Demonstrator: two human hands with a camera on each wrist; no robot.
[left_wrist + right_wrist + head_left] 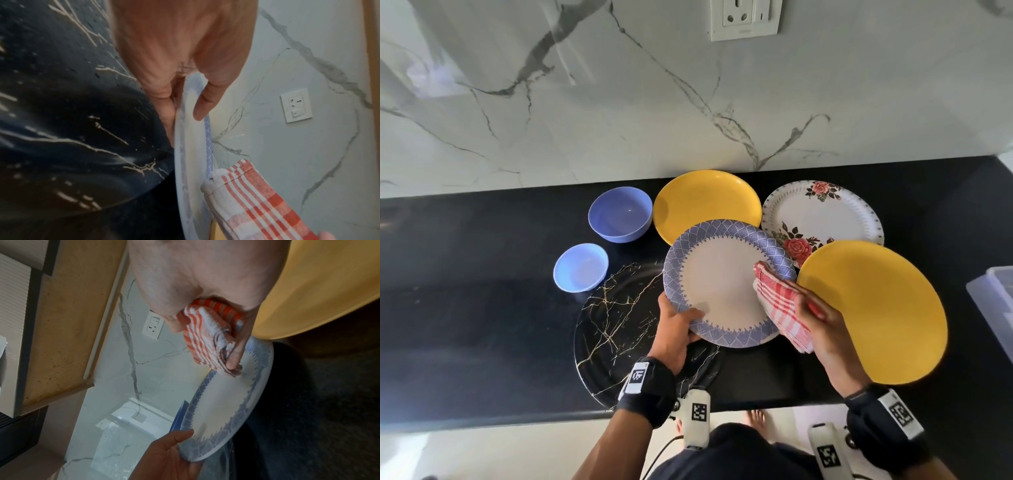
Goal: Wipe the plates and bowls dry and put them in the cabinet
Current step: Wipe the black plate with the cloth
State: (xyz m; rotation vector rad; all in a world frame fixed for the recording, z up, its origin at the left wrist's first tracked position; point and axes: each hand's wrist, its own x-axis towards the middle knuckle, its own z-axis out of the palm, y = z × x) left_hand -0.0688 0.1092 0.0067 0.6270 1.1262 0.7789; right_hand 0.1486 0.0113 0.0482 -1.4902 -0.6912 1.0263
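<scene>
My left hand [678,325] grips the near-left rim of a white plate with a blue patterned border [722,284], thumb on top, holding it tilted above the counter. My right hand [815,318] clutches a folded red-and-white checked cloth [780,305] and presses it onto the plate's right side. The left wrist view shows the plate's edge [191,146] pinched under my thumb, with the cloth [255,198] lower down. In the right wrist view the cloth [207,337] meets the plate's face [222,402].
On the black counter [482,308] lie two yellow plates [705,202] [876,308], a floral plate [825,216], a black marbled plate [616,329] under my left hand, and two blue bowls [619,214] [580,267]. A clear plastic box [993,301] stands at the right edge.
</scene>
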